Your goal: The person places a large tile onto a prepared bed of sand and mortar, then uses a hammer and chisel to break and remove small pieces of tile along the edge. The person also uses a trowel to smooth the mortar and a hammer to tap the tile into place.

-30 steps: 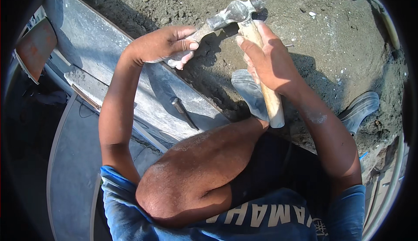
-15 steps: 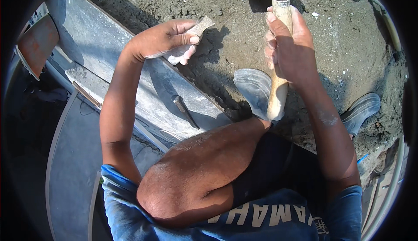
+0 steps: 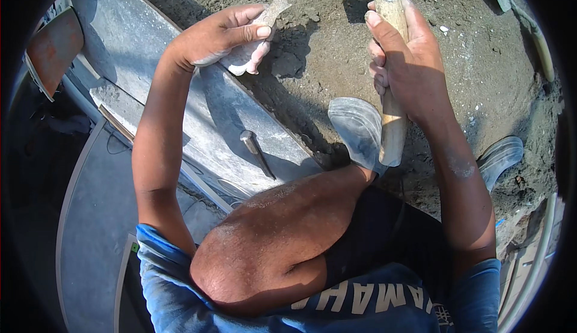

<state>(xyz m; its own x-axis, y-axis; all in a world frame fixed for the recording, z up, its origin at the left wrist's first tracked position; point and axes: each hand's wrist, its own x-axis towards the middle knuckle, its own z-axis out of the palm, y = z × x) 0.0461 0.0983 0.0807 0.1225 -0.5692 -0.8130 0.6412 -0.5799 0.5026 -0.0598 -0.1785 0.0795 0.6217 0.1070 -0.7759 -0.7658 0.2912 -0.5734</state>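
Observation:
My right hand (image 3: 412, 68) is wrapped round the wooden handle of a hammer (image 3: 392, 17), its grey metal head up at the top edge of the view and the handle's end pointing down toward my shoe. In my left hand (image 3: 225, 35) I pinch a pale, rough stone chip (image 3: 276, 9) between thumb and fingers. White dust coats the fingers and palm of that hand. The chip is apart from the hammer head. Below my left hand runs a long grey slab (image 3: 207, 113), and a dark pointed metal tool (image 3: 257, 154), like a chisel or punch, lies on it.
Rough grey-brown soil (image 3: 336, 44) with small white chips spreads beyond my hands. My grey rubber shoes (image 3: 357, 130) rest on it. An orange-brown tile (image 3: 55, 53) leans at far left, near a broken slab piece (image 3: 123, 107). A pale pipe (image 3: 544, 50) curves at right.
The hammer has shifted slightly, its head up and left and its handle end right. My left hand and the stone chip have moved up a little. Both grips stay the same.

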